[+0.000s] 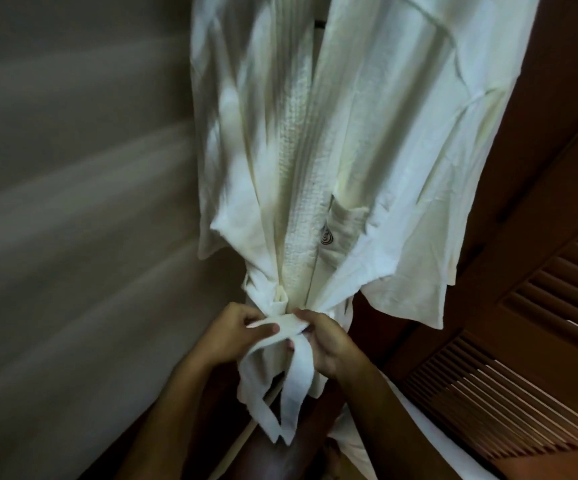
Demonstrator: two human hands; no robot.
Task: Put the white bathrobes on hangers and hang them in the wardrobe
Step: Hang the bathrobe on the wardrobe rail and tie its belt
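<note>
While the white bathrobe (332, 150) hangs up above the hands, both hands pinch its belt (282, 325) at the waist. The left hand (232, 336) holds the flat strip from one side, and the right hand (325, 336) grips it from the other. Two belt ends (280, 403) dangle below the hands. A slatted wooden door (523, 341) stands to the right of the grip

White bathrobe (367, 133) hanging upright; its support hidden above frame.
</note>
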